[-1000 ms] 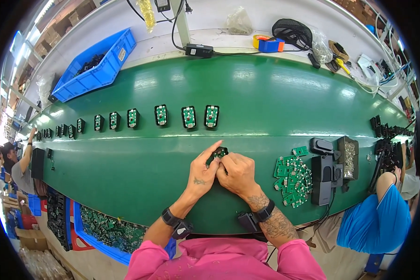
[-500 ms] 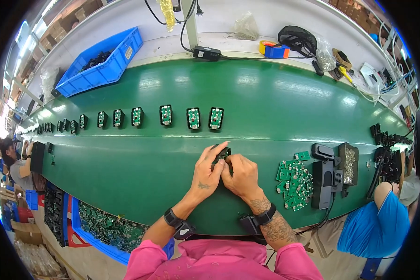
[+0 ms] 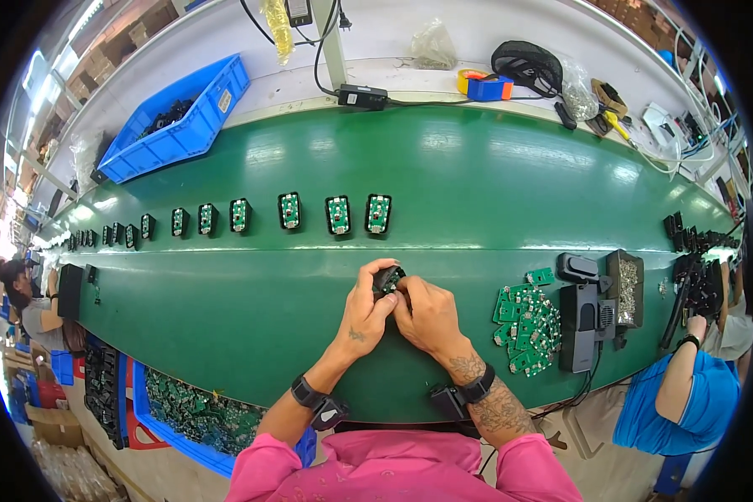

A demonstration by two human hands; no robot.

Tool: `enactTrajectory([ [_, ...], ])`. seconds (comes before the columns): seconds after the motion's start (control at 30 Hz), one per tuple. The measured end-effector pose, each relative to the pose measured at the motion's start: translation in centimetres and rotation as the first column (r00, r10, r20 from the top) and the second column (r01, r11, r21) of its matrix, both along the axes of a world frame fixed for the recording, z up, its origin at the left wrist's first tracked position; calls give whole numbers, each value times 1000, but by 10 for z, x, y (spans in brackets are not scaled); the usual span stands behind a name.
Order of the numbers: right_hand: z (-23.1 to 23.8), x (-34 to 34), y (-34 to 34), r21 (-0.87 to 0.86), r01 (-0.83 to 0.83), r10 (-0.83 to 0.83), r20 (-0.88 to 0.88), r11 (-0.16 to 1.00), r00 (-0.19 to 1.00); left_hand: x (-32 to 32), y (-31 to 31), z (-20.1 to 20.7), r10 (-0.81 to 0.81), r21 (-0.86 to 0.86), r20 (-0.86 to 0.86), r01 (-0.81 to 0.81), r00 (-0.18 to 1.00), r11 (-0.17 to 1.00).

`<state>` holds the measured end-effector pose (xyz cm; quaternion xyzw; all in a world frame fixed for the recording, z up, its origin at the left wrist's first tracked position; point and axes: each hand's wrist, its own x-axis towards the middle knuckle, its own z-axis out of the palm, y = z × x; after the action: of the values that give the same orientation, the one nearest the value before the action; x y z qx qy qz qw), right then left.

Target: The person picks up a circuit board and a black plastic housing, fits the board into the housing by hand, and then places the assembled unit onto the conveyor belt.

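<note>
Between my two hands, above the green tabletop, is a small black plastic housing (image 3: 388, 277) with a bit of green circuit board showing. My left hand (image 3: 364, 316) is closed around its left side, thumb and fingers holding it tilted. The fingertips of my right hand (image 3: 431, 316) are bent in against its right side; whether they grip the housing or some small part is hidden. Farther off, a row of black housings with green boards (image 3: 378, 214) stretches away to the left. To the right of my hands lies a heap of loose green circuit boards (image 3: 527, 326).
Beside the board heap stand a black-and-grey device (image 3: 577, 330) and a tray of small metal parts (image 3: 627, 289). A blue crate (image 3: 171, 121) sits at the back left, a tape dispenser (image 3: 487, 87) at the back. Below the left edge is a blue bin of boards (image 3: 197, 410). Co-workers sit at both sides.
The housing has turned in my left hand, and more of its black shell shows. My left fingers have curled in closer. At the right, the co-worker in blue has an arm at the table.
</note>
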<state>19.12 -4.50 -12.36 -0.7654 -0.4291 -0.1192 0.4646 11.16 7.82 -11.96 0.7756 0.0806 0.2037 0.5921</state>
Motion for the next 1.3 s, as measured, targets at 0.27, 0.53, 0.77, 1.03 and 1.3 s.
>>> enactTrajectory([
  [0.27,-7,0,8,-92,-89,95,67,992,993,-5,6,12,112,405,69,-130,991,905],
  [0.53,-13,2,-18,-63,-49,54,90,997,994,5,-8,0,110,280,45,-118,993,953],
  [0.77,1,-5,6,-14,-119,114,-184,993,976,-10,13,9,252,413,165,-298,954,861],
  [1.03,4,6,-7,46,-92,103,-461,995,881,4,-4,9,153,285,106,-178,982,942],
  [1.3,-3,11,-9,117,-82,142,-797,990,587,4,-13,7,169,375,117,-201,979,905],
])
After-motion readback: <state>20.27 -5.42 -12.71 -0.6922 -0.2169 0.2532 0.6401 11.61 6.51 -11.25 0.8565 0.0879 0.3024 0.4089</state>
